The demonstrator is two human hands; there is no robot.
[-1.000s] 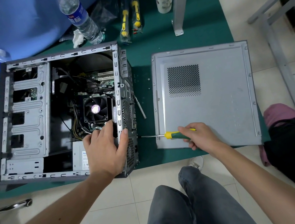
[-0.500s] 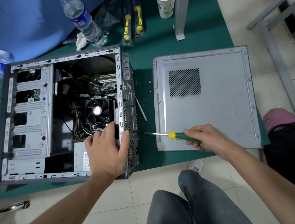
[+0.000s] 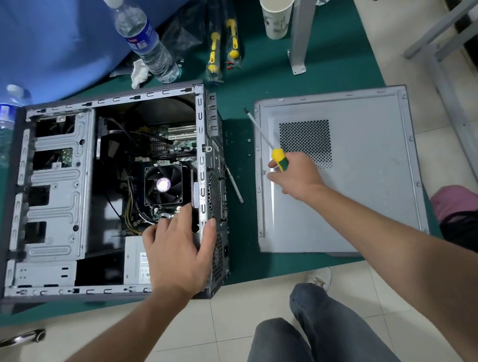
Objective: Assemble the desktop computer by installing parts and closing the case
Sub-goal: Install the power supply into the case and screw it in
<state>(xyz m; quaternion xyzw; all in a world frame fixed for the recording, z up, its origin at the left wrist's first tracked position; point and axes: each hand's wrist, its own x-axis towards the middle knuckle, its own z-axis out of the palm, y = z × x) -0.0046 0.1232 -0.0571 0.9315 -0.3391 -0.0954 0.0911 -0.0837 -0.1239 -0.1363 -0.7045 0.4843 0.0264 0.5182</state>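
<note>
The left hand (image 3: 177, 253) rests on the near right corner of the open computer case (image 3: 105, 193), fingers spread over the power supply (image 3: 136, 261) and thumb hooked on the rear wall. The right hand (image 3: 297, 177) grips the yellow-and-green handle of a screwdriver (image 3: 269, 144), shaft pointing up and away, above the detached side panel (image 3: 350, 174) that lies flat on the green desk (image 3: 337, 59) just right of the case. Inside the case sit a black cooler fan (image 3: 163, 185), the motherboard (image 3: 174, 143) and a grey drive cage (image 3: 53, 187). Behind it stand a water bottle (image 3: 142, 40), a paper cup (image 3: 278, 9) whose contents I cannot see, and two bagged screwdrivers (image 3: 222, 45). A second bottle (image 3: 2, 124) lies at the case's far left corner.
</note>
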